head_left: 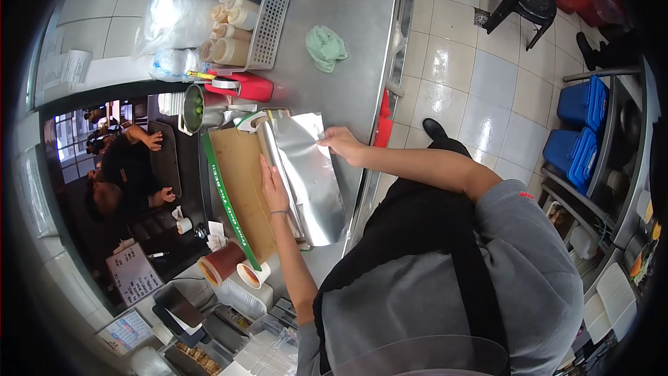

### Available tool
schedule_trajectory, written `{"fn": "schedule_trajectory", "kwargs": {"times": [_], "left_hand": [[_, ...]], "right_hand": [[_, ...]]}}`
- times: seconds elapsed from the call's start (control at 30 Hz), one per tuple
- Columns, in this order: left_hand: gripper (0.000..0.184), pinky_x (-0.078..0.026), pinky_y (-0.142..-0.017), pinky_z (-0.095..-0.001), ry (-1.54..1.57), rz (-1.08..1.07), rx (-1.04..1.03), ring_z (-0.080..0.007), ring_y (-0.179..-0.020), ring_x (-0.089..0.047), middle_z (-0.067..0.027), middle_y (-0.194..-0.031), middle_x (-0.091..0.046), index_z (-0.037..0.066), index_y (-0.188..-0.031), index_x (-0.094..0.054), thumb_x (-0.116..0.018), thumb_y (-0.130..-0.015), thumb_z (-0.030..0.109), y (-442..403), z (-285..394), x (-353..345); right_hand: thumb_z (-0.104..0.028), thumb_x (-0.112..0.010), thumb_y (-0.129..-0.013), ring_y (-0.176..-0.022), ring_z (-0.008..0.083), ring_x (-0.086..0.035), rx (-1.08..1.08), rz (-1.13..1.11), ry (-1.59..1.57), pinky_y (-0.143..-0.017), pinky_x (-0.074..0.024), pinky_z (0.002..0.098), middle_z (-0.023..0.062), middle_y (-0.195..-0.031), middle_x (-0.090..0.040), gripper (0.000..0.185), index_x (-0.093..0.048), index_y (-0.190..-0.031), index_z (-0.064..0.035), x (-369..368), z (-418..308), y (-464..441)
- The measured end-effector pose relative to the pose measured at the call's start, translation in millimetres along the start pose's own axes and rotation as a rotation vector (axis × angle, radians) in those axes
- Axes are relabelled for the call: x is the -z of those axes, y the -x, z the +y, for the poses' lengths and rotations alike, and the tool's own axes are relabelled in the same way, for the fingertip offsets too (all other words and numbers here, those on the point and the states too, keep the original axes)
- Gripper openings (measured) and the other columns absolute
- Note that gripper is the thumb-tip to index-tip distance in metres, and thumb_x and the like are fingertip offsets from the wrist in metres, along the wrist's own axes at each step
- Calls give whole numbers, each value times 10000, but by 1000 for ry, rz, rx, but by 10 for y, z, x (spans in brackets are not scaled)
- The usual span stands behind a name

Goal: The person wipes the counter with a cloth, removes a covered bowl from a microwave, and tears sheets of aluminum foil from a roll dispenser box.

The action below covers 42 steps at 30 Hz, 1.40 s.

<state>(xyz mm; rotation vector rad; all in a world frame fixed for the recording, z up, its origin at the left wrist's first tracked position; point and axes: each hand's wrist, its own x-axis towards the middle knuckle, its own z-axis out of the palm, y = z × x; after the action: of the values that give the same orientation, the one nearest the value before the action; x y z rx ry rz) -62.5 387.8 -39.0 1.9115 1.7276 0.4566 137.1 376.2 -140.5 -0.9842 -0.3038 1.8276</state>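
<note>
A long carton (240, 181) with a green printed edge lies opened on the steel counter, a roll of aluminium foil (268, 146) along its side. From the roll a shiny foil sheet (309, 188) stretches across the counter toward my body. My left hand (273, 184), a thin band at its wrist, lies along the roll with fingers stretched out. With thumb and fingers my right hand (339, 145) pinches the free edge of the sheet.
A white basket (268, 28) of squeeze bottles and a green cloth (325, 49) are on the counter (348, 0). Past the carton stand a pot of limes (195, 108) and cups (252, 275). Another person (125, 167) is beyond the opening. A black stool (522, 3) stands on the floor.
</note>
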Motion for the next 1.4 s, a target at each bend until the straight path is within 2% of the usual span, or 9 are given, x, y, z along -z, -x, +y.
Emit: {"fn": "schedule_trajectory", "kwargs": {"times": [0.17,0.33,0.53,0.87,1.03,1.13,1.2,1.3,1.4], "left_hand": [[496,-292,-1037,-331,31,-9,17,-304,-1281,-368,-194,-1410,-335,86,-1422,-235,-345,-964,243,8,-18,5],[496,-292,-1038,-333,30,-15,42,-306,-1283,-366,-199,-1408,-335,100,-1425,-233,-343,-966,252,29,46,13],[480,-343,-998,-348,-29,52,-27,-328,-1230,-430,-214,-1354,-408,137,-1416,-274,-359,-965,281,10,-79,-18],[482,-311,-1026,-338,68,41,-15,-325,-1266,-384,-200,-1384,-371,100,-1410,-273,-371,-961,244,14,-23,6],[446,-197,-1084,-302,154,17,-63,-232,-1325,-287,-146,-1424,-329,-10,-1373,-310,-384,-955,125,25,-181,-16],[464,-191,-1095,-346,50,26,-123,-304,-1324,-276,-212,-1425,-288,-37,-1367,-298,-378,-953,155,-6,-261,-54],[481,-209,-1082,-408,-227,83,-377,-364,-1315,-269,-238,-1404,-303,-13,-1367,-313,-366,-955,230,109,54,15],[464,-210,-1083,-418,-432,15,-688,-356,-1319,-267,-230,-1400,-314,15,-1360,-341,-361,-950,232,155,134,68],[443,-210,-1084,-430,-322,15,-682,-355,-1323,-263,-207,-1407,-317,33,-1349,-369,-364,-937,197,151,77,21]], "right_hand": [[-150,-652,-810,-654,74,-496,39,-9,-56,-587,-389,238,-13,-711,-541,122,-572,-760,-72,-27,-44,89],[-203,-657,-829,-861,110,-570,-80,-105,-221,-802,-431,268,13,-904,-610,192,-593,-947,-66,-22,-192,217],[-200,-664,-824,-955,116,-570,-137,-143,-196,-874,-420,282,20,-1022,-618,291,-583,-1062,-53,-95,-236,386],[-116,-694,-781,-798,128,-606,-196,-112,-120,-728,-474,299,28,-856,-627,127,-579,-830,-92,-2,-8,322],[-20,-691,-712,-745,195,-630,-59,18,60,-620,-510,324,99,-778,-640,118,-602,-786,-43,23,265,194],[-66,-721,-690,-659,158,-571,-57,-48,-82,-560,-462,309,41,-709,-575,143,-603,-770,-53,50,281,167],[-107,-710,-722,-618,119,-512,-41,-26,-34,-529,-416,278,12,-689,-539,122,-602,-769,-74,12,171,286],[-158,-675,-774,-649,91,-500,-109,-84,-38,-571,-410,268,-17,-696,-521,118,-577,-800,-97,7,-3,413],[-222,-674,-806,-689,75,-514,-149,-162,-103,-643,-419,258,-34,-757,-535,156,-565,-836,-115,28,-34,442]]}}
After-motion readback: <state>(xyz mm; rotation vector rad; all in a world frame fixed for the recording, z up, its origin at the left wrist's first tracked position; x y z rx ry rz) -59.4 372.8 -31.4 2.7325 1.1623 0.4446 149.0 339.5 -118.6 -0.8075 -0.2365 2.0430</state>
